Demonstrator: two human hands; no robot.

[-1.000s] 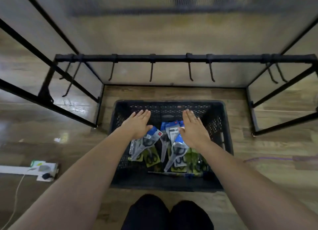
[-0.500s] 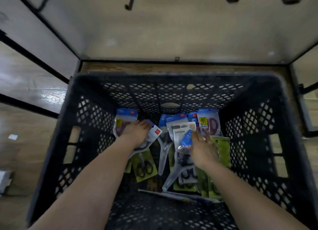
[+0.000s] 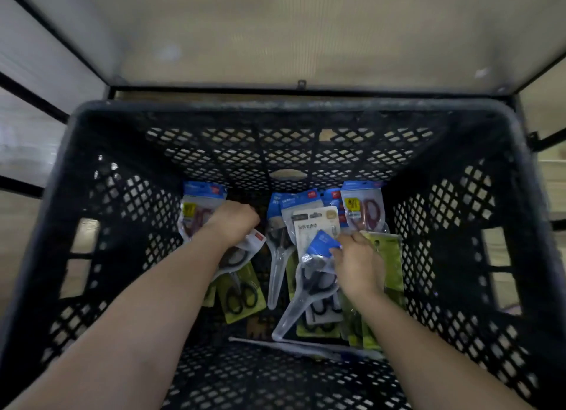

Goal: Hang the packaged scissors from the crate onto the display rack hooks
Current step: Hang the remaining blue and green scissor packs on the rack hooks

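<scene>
A black mesh crate (image 3: 128, 195) fills the view, with several packaged scissors lying on its floor. My left hand (image 3: 231, 222) is deep inside at the left, fingers curled round a clear pack with a blue header and black-handled scissors (image 3: 242, 253). My right hand (image 3: 356, 264) pinches the blue header of another clear pack of black scissors (image 3: 309, 281) near the middle. Loose around them lie a red-handled pack (image 3: 363, 209) at the far right, a green-card pack (image 3: 242, 293) and a white-card pack (image 3: 315, 225). No rack hooks are in view.
The rack's black lower bar (image 3: 306, 88) runs just beyond the crate's far rim, with a pale back panel (image 3: 291, 32) above it. Black frame tubes (image 3: 33, 103) slant at the left. Wooden floor (image 3: 18, 225) shows beside the crate.
My head has dropped closer over the crate, so the hooks have left the view. Both hands went from flat above the packs to down inside, fingers closing on one pack each.
</scene>
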